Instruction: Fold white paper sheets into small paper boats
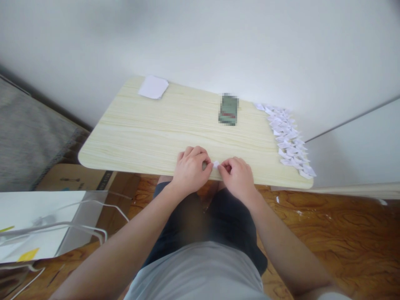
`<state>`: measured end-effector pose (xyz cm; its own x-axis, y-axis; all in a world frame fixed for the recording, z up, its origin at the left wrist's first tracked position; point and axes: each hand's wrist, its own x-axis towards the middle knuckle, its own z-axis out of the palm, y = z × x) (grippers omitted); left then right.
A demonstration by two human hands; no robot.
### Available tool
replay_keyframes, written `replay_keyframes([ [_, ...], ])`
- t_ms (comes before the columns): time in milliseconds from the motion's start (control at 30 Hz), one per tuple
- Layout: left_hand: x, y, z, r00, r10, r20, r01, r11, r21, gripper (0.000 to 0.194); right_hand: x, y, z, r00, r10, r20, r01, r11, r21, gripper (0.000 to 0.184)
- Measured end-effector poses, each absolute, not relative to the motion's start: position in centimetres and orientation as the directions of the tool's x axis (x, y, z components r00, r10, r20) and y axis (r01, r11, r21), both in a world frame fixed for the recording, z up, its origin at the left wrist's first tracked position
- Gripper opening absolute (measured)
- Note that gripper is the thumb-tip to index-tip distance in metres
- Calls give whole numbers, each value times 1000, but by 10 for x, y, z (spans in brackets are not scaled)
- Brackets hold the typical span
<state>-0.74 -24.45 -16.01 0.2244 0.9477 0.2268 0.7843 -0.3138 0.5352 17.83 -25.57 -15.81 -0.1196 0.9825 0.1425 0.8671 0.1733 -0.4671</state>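
Observation:
A small folded piece of white paper (216,164) is held between my two hands, just above the near edge of the table (175,125). My left hand (192,166) pinches its left side between thumb and fingertips. On the other side my right hand (238,175) pinches it the same way. The fingertips hide part of the paper, so its exact folded shape is unclear. Along the table's right end lie several folded white paper pieces (287,135) with pointed ends, packed in rows. A stack of white paper sheets (153,87) rests at the far left corner.
A pixelated, dark green rectangular object (228,109) lies near the table's back edge, by the white wall (200,46). Left of the table stand a cardboard box (71,177) and a white surface with white cables (87,225). Paper scraps (278,199) dot the wooden floor.

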Motion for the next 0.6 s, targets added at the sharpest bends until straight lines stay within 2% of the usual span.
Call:
replay_keyframes([
  [267, -6, -248, -158, 227, 947, 227, 813, -312, 491, 7, 175, -258, -156, -76, 989, 127, 864, 129, -488, 18],
  [367, -7, -248, -158, 228, 947, 228, 813, -314, 490, 6, 176, -259, -158, -55, 989, 136, 844, 119, -524, 10],
  [467, -8, -247, -159, 234, 946, 226, 812, -317, 490, 4, 177, -261, -159, -60, 987, 147, 818, 133, -559, 18],
  [600, -10, -247, -160, 253, 938, 236, 793, -341, 504, 16, 177, -263, -160, -87, 982, 169, 815, 168, -555, 12],
])
